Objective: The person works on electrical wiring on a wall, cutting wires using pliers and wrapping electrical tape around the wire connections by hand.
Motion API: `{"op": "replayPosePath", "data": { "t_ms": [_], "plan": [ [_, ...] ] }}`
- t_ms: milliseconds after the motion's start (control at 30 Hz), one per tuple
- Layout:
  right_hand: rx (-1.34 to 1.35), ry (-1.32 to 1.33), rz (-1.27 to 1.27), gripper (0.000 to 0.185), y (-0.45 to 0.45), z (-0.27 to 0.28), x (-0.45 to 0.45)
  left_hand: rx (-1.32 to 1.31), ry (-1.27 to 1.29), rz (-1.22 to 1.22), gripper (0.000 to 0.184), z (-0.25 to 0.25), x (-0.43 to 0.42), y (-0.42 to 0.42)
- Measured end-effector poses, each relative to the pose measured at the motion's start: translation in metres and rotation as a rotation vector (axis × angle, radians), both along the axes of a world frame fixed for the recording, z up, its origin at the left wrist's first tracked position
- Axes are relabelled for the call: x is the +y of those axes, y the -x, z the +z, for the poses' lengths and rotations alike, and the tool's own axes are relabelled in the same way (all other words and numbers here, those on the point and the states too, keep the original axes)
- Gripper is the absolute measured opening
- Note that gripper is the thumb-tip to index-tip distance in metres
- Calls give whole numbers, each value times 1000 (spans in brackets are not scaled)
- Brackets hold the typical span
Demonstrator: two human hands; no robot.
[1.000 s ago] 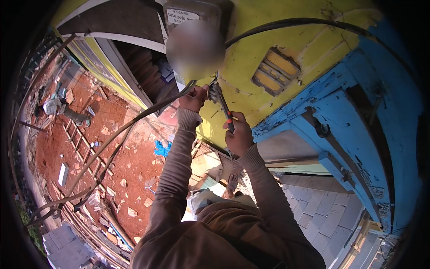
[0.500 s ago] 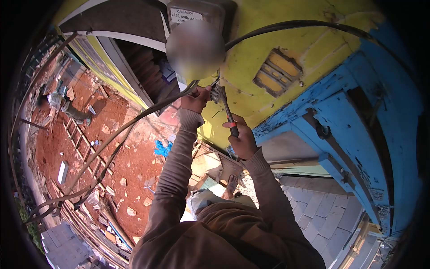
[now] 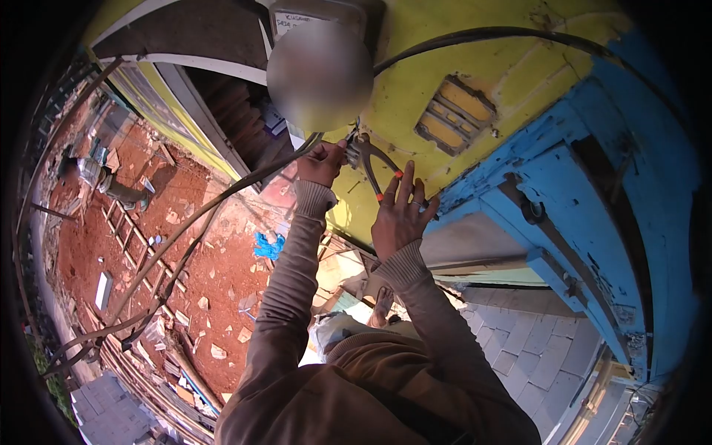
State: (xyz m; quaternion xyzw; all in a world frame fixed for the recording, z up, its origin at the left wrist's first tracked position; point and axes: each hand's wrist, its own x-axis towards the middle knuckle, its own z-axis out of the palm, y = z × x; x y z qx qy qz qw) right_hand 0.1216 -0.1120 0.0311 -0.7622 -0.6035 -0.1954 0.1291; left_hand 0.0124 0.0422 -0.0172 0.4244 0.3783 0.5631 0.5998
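My left hand [image 3: 320, 163] is closed in a pinch at the end of the black cables [image 3: 274, 169], below the blurred round area. What its fingertips hold is too small to make out. Right beside them are the jaws of the pliers [image 3: 378, 165], near small metal parts and wires against the yellow wall [image 3: 400, 111]. The pliers' red-and-black handles stand spread apart. My right hand [image 3: 400, 219] lies at these handles with its fingers stretched and spread, not wrapped round them; the handle ends are partly hidden by it.
A box with a written label [image 3: 291, 22] is on the wall above. Blue woodwork [image 3: 549, 193] stands at right. Below left, a person [image 3: 93, 174] bends over red soil near a bamboo ladder [image 3: 137, 237]. Grey paving [image 3: 526, 348] lies lower right; a cable loops across the left.
The pliers' handles have spread apart, and my right hand has gone from gripping them to stretched fingers. My left hand stays at nearly the same place.
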Motion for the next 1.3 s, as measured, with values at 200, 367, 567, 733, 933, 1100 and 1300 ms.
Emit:
{"op": "replayPosePath", "data": {
  "t_ms": [200, 367, 567, 733, 933, 1100, 1300],
  "plan": [
    [-20, 8, 15, 49, -3, 3, -2, 21, 9, 11, 25, 1, -1, -1],
    [-40, 25, 9, 48, -4, 2, -2, 1, 33, 18, 26, 3, -3, -4],
    [-96, 52, -29, 50, -3, 6, -4, -5, 38, 33, 26, 7, -9, -7],
    [-95, 62, -50, 50, -2, 6, -4, -22, 57, 55, 26, 10, -13, -12],
    [-85, 54, -37, 51, -2, 8, -5, -10, 65, 80, 26, 13, -16, -12],
    [-52, 18, -24, 50, -2, 5, -6, 44, 57, 103, 26, 12, -17, -13],
    [-92, 84, -70, 49, 1, 11, -4, 64, 49, 141, 26, 11, -17, -18]
  ]
}}
